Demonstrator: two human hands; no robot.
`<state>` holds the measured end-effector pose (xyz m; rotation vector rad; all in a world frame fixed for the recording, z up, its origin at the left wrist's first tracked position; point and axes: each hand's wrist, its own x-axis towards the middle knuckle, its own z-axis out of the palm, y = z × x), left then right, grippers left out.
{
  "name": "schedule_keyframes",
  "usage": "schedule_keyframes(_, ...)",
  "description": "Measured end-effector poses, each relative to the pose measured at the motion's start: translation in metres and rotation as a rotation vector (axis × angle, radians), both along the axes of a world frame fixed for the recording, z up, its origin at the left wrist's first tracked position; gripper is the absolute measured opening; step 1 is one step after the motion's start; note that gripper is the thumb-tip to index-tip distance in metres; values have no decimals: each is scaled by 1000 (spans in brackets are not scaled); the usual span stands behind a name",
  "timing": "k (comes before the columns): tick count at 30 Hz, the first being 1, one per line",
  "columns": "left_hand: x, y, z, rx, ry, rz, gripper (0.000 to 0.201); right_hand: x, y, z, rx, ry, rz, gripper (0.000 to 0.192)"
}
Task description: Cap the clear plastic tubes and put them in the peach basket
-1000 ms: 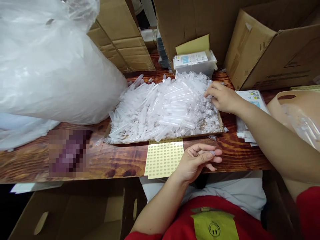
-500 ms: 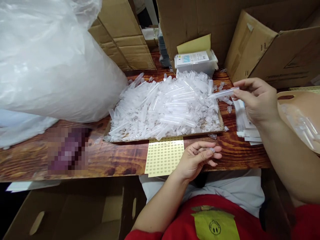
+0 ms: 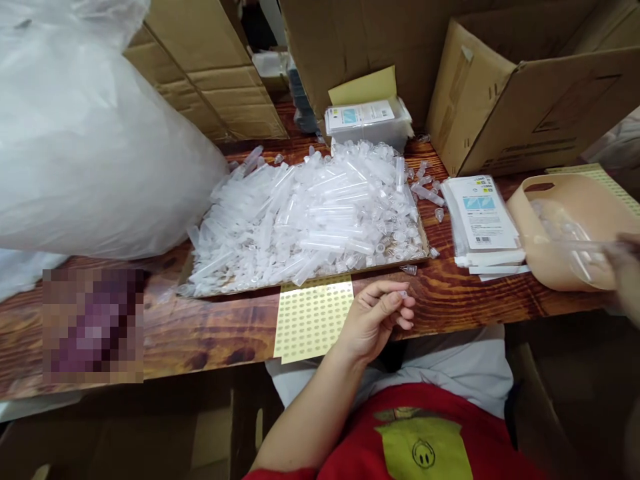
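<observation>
My left hand (image 3: 373, 321) is closed near the table's front edge, pinching a small clear plastic piece (image 3: 403, 295) between thumb and finger. Just left of it lies a yellow sheet of small round stickers (image 3: 315, 320), partly under a shallow cardboard tray (image 3: 250, 290) heaped with clear plastic tubes (image 3: 330, 217) and small pointed caps. At the right edge my right hand (image 3: 627, 270) is blurred and partly cut off. It holds a clear plastic tube (image 3: 575, 245) across the beige bin (image 3: 533, 220), which has several clear tubes inside.
Printed clear packets (image 3: 483, 217) lie between tray and bin; another stack (image 3: 367, 123) stands behind the tray. A big white plastic bag (image 3: 100, 160) bulges at the left. Cardboard boxes (image 3: 545, 110) line the back. Loose caps (image 3: 439, 215) lie right of the tray. A purple blurred item (image 3: 95, 327) is front left.
My right hand has moved right and down with the tube, from beside the tray to the beige bin. My left hand stays by the sticker sheet. The view has shifted right.
</observation>
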<state>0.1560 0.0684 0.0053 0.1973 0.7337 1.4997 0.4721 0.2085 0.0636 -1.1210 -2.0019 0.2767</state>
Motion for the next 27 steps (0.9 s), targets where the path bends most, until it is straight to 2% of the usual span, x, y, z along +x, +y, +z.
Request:
schedule_keyframes(2, 1, 1, 1, -4, -3, 4, 40, -23, 13, 5, 131, -117, -173, 50)
schedule_keyframes(3, 1, 1, 2, -6, -3, 4, 40, -40, 20, 7, 168, -176, -192, 49)
schedule_keyframes(4, 2, 0, 2, -9, -1, 3, 40, -61, 27, 8, 198, -220, -166, 46)
schedule_keyframes(5, 2, 0, 3, -12, 4, 0, 40, -84, 33, 8, 197, -258, -80, 40)
schedule_keyframes(7, 3, -1, 5, -17, 19, -1, 41, -133, 46, 7, 121, -204, 138, 32)
schedule_keyframes(8, 3, -1, 5, -16, 27, 3, 41, -157, 52, 5, 61, -240, 193, 36)
schedule_keyframes(11, 2, -2, 5, -12, 53, 6, 41, -212, 67, -1, -69, -460, 238, 41)
schedule_keyframes(13, 2, -3, 4, -14, 68, -4, 42, -232, 74, -3, -145, -581, 247, 40)
schedule_keyframes(16, 2, -3, 3, -20, 80, -30, 44, -238, 80, -7, -172, -622, 248, 37)
schedule_keyframes(23, 3, -3, 4, -15, 55, -40, 40, -227, 84, -16, 4, -499, 291, 20)
schedule_keyframes(25, 2, -3, 4, -8, 46, -33, 38, -213, 75, -12, 78, -375, 275, 16)
schedule_keyframes(27, 2, -3, 4, -5, 40, -29, 38, -185, 60, -4, 185, -217, 222, 14)
